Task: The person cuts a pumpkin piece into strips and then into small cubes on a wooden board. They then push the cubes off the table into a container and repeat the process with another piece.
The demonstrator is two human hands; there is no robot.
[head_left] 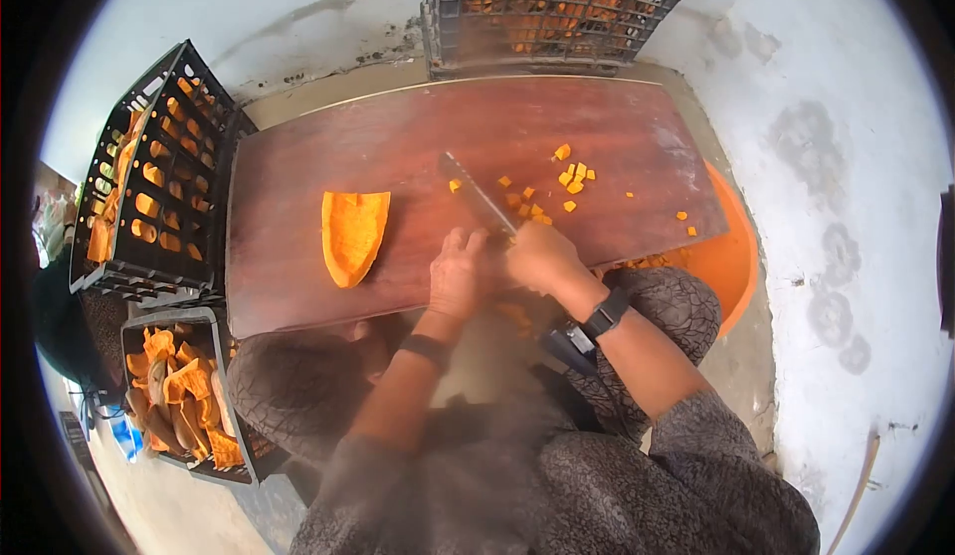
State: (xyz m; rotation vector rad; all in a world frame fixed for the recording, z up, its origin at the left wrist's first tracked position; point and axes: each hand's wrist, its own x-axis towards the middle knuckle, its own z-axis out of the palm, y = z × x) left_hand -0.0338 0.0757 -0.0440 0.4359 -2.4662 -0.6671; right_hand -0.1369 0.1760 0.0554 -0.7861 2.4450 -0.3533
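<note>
My right hand (542, 259) is closed around the handle of a knife (481, 193), whose blade slants up and left over the reddish-brown board (398, 137). Just left of the knife, my left hand (458, 272) rests near the board's front edge with its fingers bent together; what lies under them, if anything, is hidden. A large curved piece of pumpkin (354, 237) sits on the board left of my hands, hollow side up. Several small pumpkin cubes (574, 177) are scattered beyond and to the right of the blade.
An orange tub (738, 257) with cut pieces stands under the board's right end. Black crates of pumpkin pieces stand at the left (164, 197), at the lower left (221, 331) and behind the board (443, 33). A white wall (826, 107) rises on the right.
</note>
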